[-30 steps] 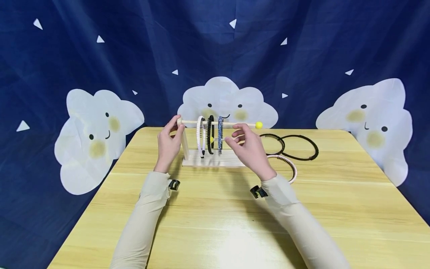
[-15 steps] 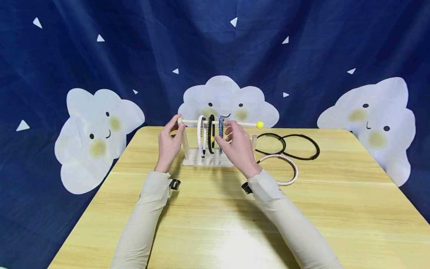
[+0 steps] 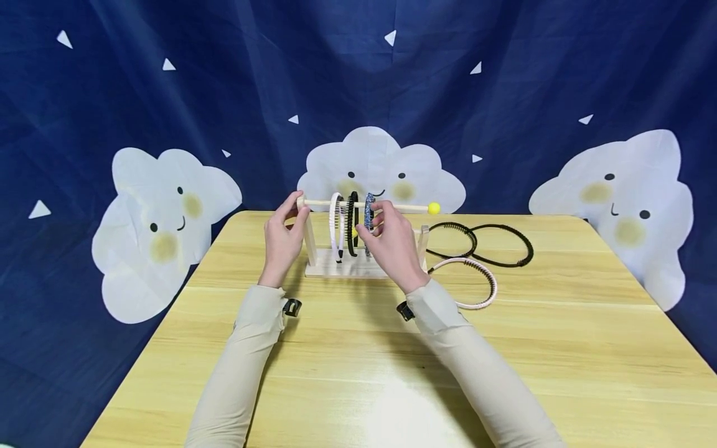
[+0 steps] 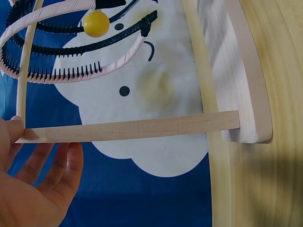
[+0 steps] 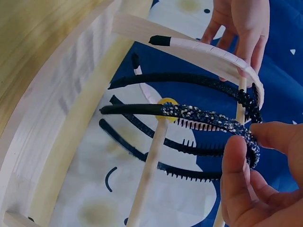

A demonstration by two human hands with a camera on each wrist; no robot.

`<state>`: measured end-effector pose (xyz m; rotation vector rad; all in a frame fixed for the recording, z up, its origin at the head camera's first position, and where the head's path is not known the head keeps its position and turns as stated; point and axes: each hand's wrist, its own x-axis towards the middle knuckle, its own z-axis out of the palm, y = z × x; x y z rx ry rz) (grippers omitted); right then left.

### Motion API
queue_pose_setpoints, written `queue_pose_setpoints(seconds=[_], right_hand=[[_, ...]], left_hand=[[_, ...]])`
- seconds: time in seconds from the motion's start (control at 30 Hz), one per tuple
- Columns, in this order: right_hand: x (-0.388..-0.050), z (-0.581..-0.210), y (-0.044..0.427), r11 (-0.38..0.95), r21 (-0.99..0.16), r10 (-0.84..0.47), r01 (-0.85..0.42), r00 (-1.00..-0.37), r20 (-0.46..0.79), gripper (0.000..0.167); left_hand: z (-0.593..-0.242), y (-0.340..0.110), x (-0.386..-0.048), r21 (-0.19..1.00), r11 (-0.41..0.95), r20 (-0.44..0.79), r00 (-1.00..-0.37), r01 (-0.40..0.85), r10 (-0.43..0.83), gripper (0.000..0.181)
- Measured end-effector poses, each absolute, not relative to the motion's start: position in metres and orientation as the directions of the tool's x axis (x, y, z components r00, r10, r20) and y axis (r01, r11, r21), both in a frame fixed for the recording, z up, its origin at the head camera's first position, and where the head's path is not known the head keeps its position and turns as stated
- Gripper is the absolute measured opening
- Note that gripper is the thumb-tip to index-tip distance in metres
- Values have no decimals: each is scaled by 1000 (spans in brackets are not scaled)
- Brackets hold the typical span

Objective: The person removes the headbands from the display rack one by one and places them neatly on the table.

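With our right hand (image 3: 394,246) we pinch the glittery headband (image 5: 203,113), which hangs on the rod (image 3: 411,208) between thumb and fingertips; with our left hand (image 3: 282,239) we grip the wooden stand (image 4: 132,129) by its top corner, a black headband (image 3: 351,224) and white headband (image 5: 208,49) between both hands' fingers

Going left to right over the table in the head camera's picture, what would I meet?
Left hand → white toothed headband → black toothed headband → glittery blue headband → upper round yellow ball → rightmost black oval headband.

Upper rod (image 3: 411,207) bare between right grip (image 3: 393,244) and yellow ball (image 3: 434,208); glittery headband (image 5: 203,114), black headband (image 5: 180,78), white headband (image 5: 208,48) block leftward.
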<state>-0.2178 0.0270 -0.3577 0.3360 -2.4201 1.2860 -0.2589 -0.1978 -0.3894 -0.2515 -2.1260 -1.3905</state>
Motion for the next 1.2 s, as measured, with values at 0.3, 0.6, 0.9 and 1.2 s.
queue_pose_setpoints(seconds=[0.3,0.6,0.9,1.2], right_hand=[[-216,-356,32,536,-768,-26,-351,-916,400,39],[-216,-356,43,535,-772,-2,-344,-914,406,36],[-215,-358,57,515,-784,18,-347,-910,415,36],[-217,-359,77,508,-799,60,-323,-912,407,37]], left_hand=[[-389,-198,-259,775,435,564,-812,459,-149,39],[-390,-198,-259,778,414,569,-809,472,-147,38],[-391,-198,-260,776,416,571,-808,474,-146,38],[-391,-198,-260,779,408,570,-809,476,-145,37]])
